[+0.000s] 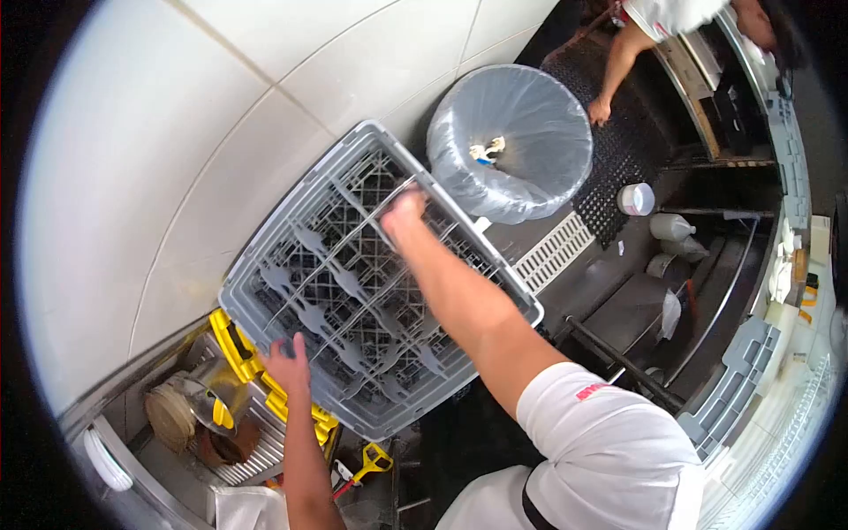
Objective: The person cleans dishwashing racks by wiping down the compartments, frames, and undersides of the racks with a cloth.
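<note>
A large grey plastic dish rack [305,402] with a wire grid and wavy grey dividers stands tilted against the tiled wall. My right arm reaches across it. My right hand [405,215] is closed with the fingers curled down at the wires near the rack's far side. A dark patch shows under those fingers, but what they hold is hidden. At the rack's near left edge, my left hand [287,367] touches the rim, its thumb and fingers apart. Yellow plastic pieces [231,346] lie just beyond that hand.
A bin with a clear liner [455,168] stands behind the rack. Another person's hand [600,111] reaches toward a black mat [618,190]. A white tub [636,200], a floor drain grate [555,252] and metal rails [618,358] are at right. Containers [172,415] sit lower left.
</note>
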The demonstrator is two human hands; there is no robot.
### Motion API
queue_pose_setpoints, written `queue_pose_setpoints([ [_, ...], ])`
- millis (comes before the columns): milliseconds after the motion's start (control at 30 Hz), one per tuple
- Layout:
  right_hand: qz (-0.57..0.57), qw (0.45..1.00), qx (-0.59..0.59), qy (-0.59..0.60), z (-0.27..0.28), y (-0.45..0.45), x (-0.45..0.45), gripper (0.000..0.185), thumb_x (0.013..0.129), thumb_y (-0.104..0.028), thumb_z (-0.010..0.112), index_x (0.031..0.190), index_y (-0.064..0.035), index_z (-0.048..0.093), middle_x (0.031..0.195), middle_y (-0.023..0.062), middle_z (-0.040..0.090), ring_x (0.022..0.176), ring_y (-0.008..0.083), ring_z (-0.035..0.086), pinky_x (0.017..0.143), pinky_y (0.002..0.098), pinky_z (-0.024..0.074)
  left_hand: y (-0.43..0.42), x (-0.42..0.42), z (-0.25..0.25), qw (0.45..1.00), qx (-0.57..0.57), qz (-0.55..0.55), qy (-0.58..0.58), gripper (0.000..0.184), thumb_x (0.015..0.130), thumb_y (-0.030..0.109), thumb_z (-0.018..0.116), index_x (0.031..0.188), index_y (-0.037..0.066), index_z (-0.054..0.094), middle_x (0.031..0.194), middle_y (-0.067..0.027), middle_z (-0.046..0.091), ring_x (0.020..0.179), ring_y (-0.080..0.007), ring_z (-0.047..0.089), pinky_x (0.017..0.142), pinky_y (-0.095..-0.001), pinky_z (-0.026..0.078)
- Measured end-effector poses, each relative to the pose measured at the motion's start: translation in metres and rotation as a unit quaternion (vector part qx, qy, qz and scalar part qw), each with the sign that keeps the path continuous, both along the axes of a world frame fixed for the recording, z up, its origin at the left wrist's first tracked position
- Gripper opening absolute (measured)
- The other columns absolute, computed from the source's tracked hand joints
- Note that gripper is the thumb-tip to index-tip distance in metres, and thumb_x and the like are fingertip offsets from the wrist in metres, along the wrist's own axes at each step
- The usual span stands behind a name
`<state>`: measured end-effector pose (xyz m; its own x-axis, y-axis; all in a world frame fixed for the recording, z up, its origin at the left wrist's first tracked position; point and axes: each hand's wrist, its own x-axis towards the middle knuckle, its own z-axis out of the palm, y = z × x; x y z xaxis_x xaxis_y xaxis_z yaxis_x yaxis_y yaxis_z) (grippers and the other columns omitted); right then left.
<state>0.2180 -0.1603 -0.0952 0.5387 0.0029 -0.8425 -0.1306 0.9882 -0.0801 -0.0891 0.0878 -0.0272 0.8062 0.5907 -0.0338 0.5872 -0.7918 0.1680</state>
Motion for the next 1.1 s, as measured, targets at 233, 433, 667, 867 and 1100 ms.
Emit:
queue_pose_setpoints([
  [233,0.051,0.994,-0.101,0.016,0.023,-0.006,-0.02,0.029,0.102,-0.039,0.046,0.084,-0.0162,0.048,0.064,-0.0049,0.045,0.048,0.0082,0.042,0.039,0.0268,0.0278,-0.005,0.005,0.012,0.998,-0.052,0.038,0.008,0.063,0.082,0.059,0.07,0.109,0.002,0.067,0.13,-0.0424,0.045,0.123,-0.0539,0.046,0.106,-0.0511,0.038],
  [433,0.068,0.994,-0.079,0.01,-0.009,-0.006,-0.007,0.023,0.102,-0.036,0.048,0.091,-0.0181,0.056,0.088,-0.0015,0.06,0.077,0.0131,0.056,0.07,0.0278,0.0474,-0.011,0.011,0.018,0.998,-0.048,0.043,0.01,0.057,0.085,0.053,0.07,0.104,-0.001,0.066,0.133,-0.041,0.044,0.127,-0.0513,0.044,0.108,-0.0483,0.036],
  [667,0.21,0.87,-0.406,-0.184,0.094,-0.015,-0.094,0.037,0.104,-0.028,0.045,0.124,0.0014,0.057,0.101,0.0055,0.064,0.086,0.0133,0.059,0.075,0.0266,0.045,0.002,0.003,0.004,0.999,-0.036,0.015,-0.013,0.059,0.084,0.055,0.07,0.105,0.0,0.066,0.123,-0.0373,0.048,0.117,-0.0528,0.048,0.104,-0.0502,0.038],
  [867,0.402,0.31,-0.821,-0.26,0.052,0.012,-0.037,0.028,0.098,-0.02,0.05,0.107,0.0021,0.065,0.108,0.0224,0.067,0.1,0.0407,0.065,0.087,0.0456,0.0521,-0.001,0.006,0.007,0.999,-0.033,0.016,0.0,0.059,0.084,0.055,0.07,0.106,0.0,0.066,0.128,-0.0382,0.047,0.12,-0.0529,0.047,0.104,-0.0504,0.039],
  [1100,0.664,0.185,-0.665,-0.29,0.039,0.039,0.021,0.029,0.092,-0.022,0.058,0.109,0.0,0.068,0.1,0.0223,0.069,0.097,0.0393,0.067,0.086,0.0468,0.0549,0.0,0.006,0.006,0.998,-0.051,0.044,-0.006,0.06,0.084,0.055,0.07,0.105,0.0,0.067,0.126,-0.0405,0.048,0.119,-0.0527,0.049,0.103,-0.0492,0.041],
])
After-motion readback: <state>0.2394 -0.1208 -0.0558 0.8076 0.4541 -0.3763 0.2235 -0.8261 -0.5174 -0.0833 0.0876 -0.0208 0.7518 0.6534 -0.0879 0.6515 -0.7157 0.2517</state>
